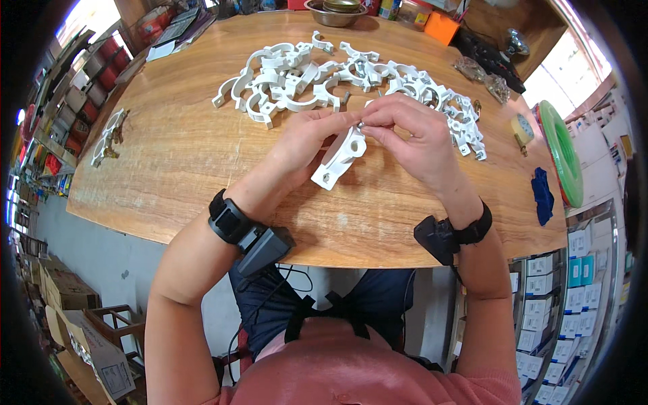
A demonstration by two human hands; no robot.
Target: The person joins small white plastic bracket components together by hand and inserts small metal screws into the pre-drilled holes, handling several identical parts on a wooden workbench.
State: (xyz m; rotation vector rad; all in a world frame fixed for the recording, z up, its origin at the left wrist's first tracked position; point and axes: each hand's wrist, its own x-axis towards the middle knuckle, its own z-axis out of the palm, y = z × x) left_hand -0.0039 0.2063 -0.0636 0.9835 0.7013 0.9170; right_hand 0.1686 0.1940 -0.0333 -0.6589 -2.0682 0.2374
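My left hand (302, 143) grips a white plastic pipe clamp (337, 158) over the middle of the table. The clamp slants toward me, with a hole at its near end and a round socket on its side. At its far end, the fingertips of my right hand (417, 135) pinch a small metal screw (360, 125). Both hands meet there, and the fingers partly hide the screw and that end. Just beyond them spreads a heap of white clamp halves (290, 75), some with metal screws in them. A loose screw (347, 97) lies among them.
Clamps with brass-coloured pieces (108, 138) lie at the table's left edge. On the right are a tape roll (521, 127), a blue cloth (542, 196) and a green coil (561, 154). Metal bowls (334, 17), an orange box (442, 27) and plastic bags (496, 88) stand farther back.
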